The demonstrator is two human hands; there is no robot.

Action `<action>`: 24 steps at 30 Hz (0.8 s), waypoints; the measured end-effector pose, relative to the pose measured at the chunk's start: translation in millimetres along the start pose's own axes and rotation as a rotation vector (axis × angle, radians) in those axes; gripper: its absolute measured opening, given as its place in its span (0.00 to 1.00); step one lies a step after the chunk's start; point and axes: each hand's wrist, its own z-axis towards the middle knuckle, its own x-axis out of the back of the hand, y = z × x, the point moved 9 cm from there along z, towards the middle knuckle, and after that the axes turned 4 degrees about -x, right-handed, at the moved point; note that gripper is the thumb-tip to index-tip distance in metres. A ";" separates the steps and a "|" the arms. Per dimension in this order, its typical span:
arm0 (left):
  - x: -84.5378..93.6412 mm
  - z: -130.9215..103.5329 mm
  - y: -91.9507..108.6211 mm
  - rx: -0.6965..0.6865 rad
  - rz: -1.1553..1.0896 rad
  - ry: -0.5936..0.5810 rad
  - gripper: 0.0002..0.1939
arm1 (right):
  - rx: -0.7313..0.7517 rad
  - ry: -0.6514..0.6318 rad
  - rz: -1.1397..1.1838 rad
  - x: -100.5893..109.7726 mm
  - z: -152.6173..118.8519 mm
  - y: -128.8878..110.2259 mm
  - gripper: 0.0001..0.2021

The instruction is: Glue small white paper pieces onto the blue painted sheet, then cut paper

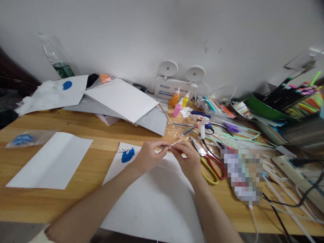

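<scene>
Above a large white board, my left hand and my right hand meet fingertip to fingertip. Both are closed in a pinch on a small white piece; what it is made of is too small to tell. On the board's upper left corner lies a blue patch with white crumbly bits along its top. Scissors with one yellow and one red handle lie just right of my right hand.
A white glue gun stands behind the scissors. Left lie a blank white sheet and a bag of blue material. White boards are stacked behind, near small paint bottles. Cables and a power strip occupy the right.
</scene>
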 end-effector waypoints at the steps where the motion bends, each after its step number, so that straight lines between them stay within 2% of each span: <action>1: -0.1 0.0 0.3 -0.002 -0.004 -0.002 0.08 | -0.003 0.008 -0.001 0.4 -0.1 -0.1 0.05; 11: -5.1 -1.5 -6.3 0.048 -0.092 -0.027 0.09 | 0.055 0.115 -0.067 7.9 -1.5 -4.7 0.06; 16: -15.1 -2.2 -19.9 0.164 -0.292 -0.066 0.11 | 0.046 0.150 -0.057 9.7 -2.4 -1.9 0.07; 19: -19.6 -2.7 -28.1 0.248 -0.415 -0.085 0.12 | 0.088 0.156 -0.064 9.5 -3.4 -5.0 0.08; 24: -22.0 -3.9 -31.8 0.317 -0.473 -0.115 0.12 | 0.145 0.138 -0.068 7.7 -4.7 -10.4 0.07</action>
